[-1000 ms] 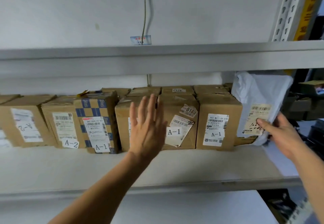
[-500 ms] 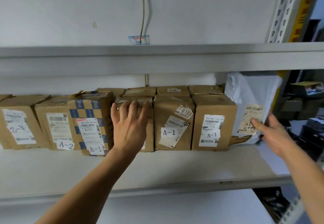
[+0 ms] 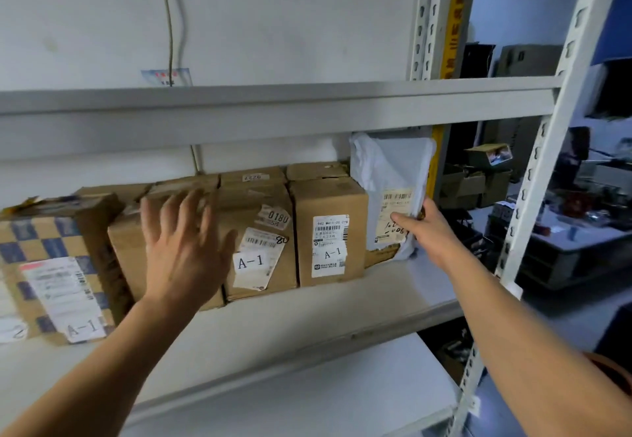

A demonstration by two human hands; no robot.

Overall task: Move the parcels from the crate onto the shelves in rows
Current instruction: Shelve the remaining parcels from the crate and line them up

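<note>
A row of brown cardboard parcels stands on the grey shelf (image 3: pixel 307 327), several labelled A-1 (image 3: pixel 260 231), with a blue-checkered one (image 3: pixel 51 265) at the left. My left hand (image 3: pixel 184 248) is spread open in front of a plain box (image 3: pixel 126 252); whether it touches is unclear. A white plastic mailer bag (image 3: pixel 390 169) stands upright at the right end of the row, against the last box (image 3: pixel 328 217). My right hand (image 3: pixel 427 231) pinches the bag's right edge, thumb on its label. A second row of boxes sits behind. No crate is in view.
An upper shelf board (image 3: pixel 273 111) runs just above the parcels. A white perforated upright (image 3: pixel 533 169) stands at the right front corner, close to my right forearm. A lower shelf (image 3: pixel 307 385) lies below. Cluttered tables and boxes fill the room beyond on the right.
The view has swung right and closer. My left hand has come off the box's top edge and spread its fingers. My right hand keeps its hold on the white bag.
</note>
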